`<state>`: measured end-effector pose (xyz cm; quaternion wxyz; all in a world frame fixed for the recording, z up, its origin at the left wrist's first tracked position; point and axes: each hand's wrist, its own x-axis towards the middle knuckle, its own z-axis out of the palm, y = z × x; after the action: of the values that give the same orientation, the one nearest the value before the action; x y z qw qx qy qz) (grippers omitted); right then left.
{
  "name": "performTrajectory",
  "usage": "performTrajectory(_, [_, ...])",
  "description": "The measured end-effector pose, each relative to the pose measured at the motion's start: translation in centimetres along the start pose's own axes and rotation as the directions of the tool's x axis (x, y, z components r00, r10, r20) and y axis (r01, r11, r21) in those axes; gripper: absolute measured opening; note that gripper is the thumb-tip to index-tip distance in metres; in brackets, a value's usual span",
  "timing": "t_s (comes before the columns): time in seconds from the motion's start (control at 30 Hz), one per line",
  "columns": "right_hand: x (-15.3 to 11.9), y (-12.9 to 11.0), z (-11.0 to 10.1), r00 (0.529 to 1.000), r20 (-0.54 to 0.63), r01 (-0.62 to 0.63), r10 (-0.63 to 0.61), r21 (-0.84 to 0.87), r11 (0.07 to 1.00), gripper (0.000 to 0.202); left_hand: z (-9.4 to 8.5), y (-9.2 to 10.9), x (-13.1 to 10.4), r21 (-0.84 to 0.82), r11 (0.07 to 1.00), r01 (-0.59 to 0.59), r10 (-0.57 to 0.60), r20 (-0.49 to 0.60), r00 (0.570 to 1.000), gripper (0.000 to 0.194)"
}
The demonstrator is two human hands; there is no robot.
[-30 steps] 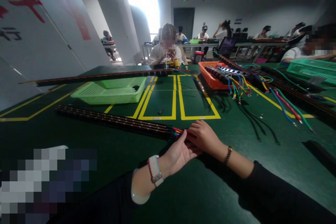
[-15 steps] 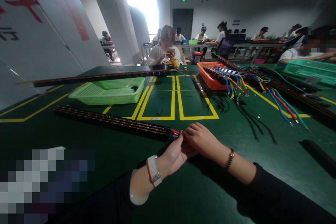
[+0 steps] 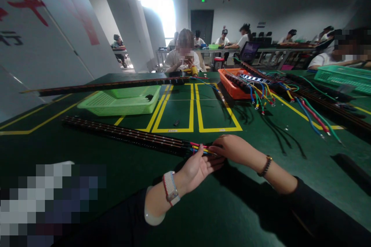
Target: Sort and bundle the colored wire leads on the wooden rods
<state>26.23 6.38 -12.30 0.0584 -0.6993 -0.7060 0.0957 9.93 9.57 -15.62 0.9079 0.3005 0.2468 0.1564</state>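
A long dark strip assembly [image 3: 127, 133] with brown lines along it lies slantwise on the green table. Red, yellow and blue wires [image 3: 206, 150] come out of its right end. My left hand [image 3: 197, 170], palm up, holds these wires from below, with the thumb over them and the fingers stretched underneath. At the wires' free ends, my right hand [image 3: 237, 150] has its fingers curled around the tips. The right fingertips are partly hidden, so their exact grip on the wire ends is hard to see.
A light green basket [image 3: 116, 110] stands behind the strip, with another long strip [image 3: 116, 83] beyond it. An orange basket [image 3: 236, 92] holds strips with coloured leads. A black piece [image 3: 352, 171] lies at right. A person [image 3: 182, 56] sits opposite.
My right hand has moved slightly right, away from my left thumb. More of the wires and of my left palm now shows between the hands.
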Motion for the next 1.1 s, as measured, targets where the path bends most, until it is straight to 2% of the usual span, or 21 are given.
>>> performTrajectory(0.1, [0.3,0.6,0.0,0.991,0.134,-0.035,0.014,0.160,0.986,0.060,-0.1,0.0,0.0,0.032,0.999,-0.013,0.012,0.050,0.999,0.067])
performTrajectory(0.17, [0.6,0.9,0.0,0.989,0.148,-0.050,0.014,0.248,0.967,0.059,-0.2,0.0,0.0,0.056,0.998,-0.017,0.013,0.070,0.997,0.071])
performTrajectory(0.3, [1.3,1.6,0.3,0.995,0.085,-0.081,0.054,0.355,0.931,0.061,-0.1,0.0,0.0,0.101,0.994,-0.030,0.024,0.058,0.998,0.070])
performTrajectory(0.47, [2.6,2.4,1.8,0.994,0.017,-0.101,0.109,0.536,0.838,0.063,-0.1,-0.2,0.1,0.119,0.992,-0.043,0.042,0.013,0.999,0.068])
performTrajectory(0.67, [3.4,2.9,3.2,0.978,-0.119,-0.061,0.169,0.615,0.786,0.065,0.2,0.0,0.0,0.117,0.993,-0.006,0.007,-0.011,1.000,0.069])
performTrajectory(0.83, [3.4,3.1,3.2,0.981,-0.088,-0.083,0.171,0.609,0.789,0.065,-0.1,-0.2,0.1,0.110,0.994,-0.028,0.026,0.022,0.999,0.070])
performTrajectory(1.0, [2.6,2.7,1.9,0.996,-0.020,-0.062,0.083,0.491,0.869,0.058,-0.4,-0.3,0.4,0.095,0.995,-0.043,0.043,0.009,0.999,0.065])
performTrajectory(1.1, [1.9,2.2,0.7,0.992,-0.047,-0.089,0.114,0.363,0.928,0.058,-0.3,-0.3,0.4,0.103,0.994,-0.042,0.042,-0.004,0.999,0.064])
